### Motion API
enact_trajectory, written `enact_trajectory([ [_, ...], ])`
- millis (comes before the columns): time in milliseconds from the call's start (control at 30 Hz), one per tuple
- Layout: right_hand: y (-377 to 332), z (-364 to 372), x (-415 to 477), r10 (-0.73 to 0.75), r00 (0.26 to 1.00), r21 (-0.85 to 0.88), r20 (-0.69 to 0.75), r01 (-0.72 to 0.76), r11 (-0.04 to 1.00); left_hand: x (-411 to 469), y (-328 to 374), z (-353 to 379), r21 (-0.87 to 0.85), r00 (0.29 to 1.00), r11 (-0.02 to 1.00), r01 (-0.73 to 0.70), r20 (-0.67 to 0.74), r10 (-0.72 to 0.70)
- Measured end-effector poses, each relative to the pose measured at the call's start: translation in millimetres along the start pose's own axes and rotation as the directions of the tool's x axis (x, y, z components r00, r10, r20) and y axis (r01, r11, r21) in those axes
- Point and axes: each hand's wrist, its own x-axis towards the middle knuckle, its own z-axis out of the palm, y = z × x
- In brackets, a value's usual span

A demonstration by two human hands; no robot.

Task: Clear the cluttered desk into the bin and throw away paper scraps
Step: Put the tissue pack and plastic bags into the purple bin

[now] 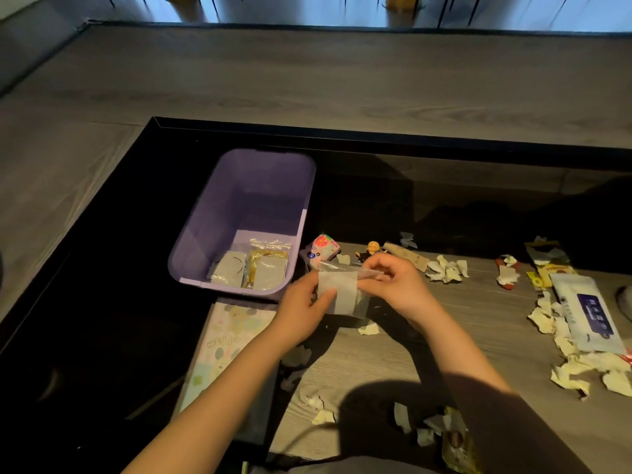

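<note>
Two-handed pinch on a clear plastic pouch (342, 294), left hand (302, 304) low, right hand (393, 285) at its top, perhaps sealing it; held near the purple bin (191, 241) for dropping.

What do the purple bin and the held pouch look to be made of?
Purple bin: likely moulded plastic, matte, smooth rounded corners. Pouch: thin clear plastic film, slightly glossy, with a white sheet showing through it.

A clear packet (342, 295) hangs upright beside the purple bin (246, 200), torn paper scraps (446, 270) strewn to its right.
</note>
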Motion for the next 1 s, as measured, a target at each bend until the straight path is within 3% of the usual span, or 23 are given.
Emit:
enact_trajectory([
  [167, -8.7, -2.4, 21.6, 0.114, 0.986, 0.236, 0.123, -0.141, 0.962, -12.3, 9.0, -29.3, -0.115, 0.990, 0.993, 0.006, -0.138, -0.022],
  [233, 1.1, 6.5, 46.7, 0.148, 0.989, 0.118, 0.017, -0.149, 0.982, -10.8, 11.5, -41.3, -0.129, 0.973, 0.992, -0.001, -0.230, -0.029],
  [300, 15.9, 19.3, 75.2, 0.063, 0.994, -0.157, -0.089, -0.077, 0.985, -7.3, 11.0, -51.4, -0.127, 0.951, 0.992, -0.005, -0.309, -0.035],
  [333, 21.1, 25.4, 87.7, 0.008, 0.997, -0.319, -0.077, -0.032, 0.947, -5.2, 10.1, -56.0, -0.122, 0.940, 0.993, -0.005, -0.339, -0.037],
  [400, 26.3, 35.9, 107.4, -0.026, 0.998, -0.623, 0.048, 0.050, 0.781, -2.0, 7.1, -63.6, -0.105, 0.924, 0.994, 0.006, -0.380, -0.046],
  [467, 24.5, 43.9, 120.7, 0.041, 0.982, -0.822, 0.184, 0.131, 0.554, 0.1, 3.0, -69.4, -0.099, 0.910, 0.995, 0.019, -0.410, -0.059],
  [567, 19.1, 51.1, 129.2, 0.106, 0.946, -0.915, 0.306, 0.262, 0.306, 0.9, -1.3, -73.5, -0.101, 0.905, 0.994, 0.042, -0.418, -0.081],
  [700, 20.7, 55.6, 133.0, 0.046, 0.950, -0.939, 0.307, 0.295, 0.179, 1.6, -4.8, -75.9, -0.107, 0.912, 0.992, 0.064, -0.396, -0.101],
  [767, 22.3, 58.1, 130.8, 0.023, 0.959, -0.947, 0.284, 0.277, 0.162, 3.1, -5.3, -75.5, -0.100, 0.914, 0.992, 0.074, -0.392, -0.107],
  [1000, 24.2, 57.2, 122.4, 0.126, 0.983, -0.938, 0.134, 0.085, 0.336, 5.8, -6.7, -72.6, -0.049, 0.931, 0.990, 0.135, -0.336, -0.143],
])
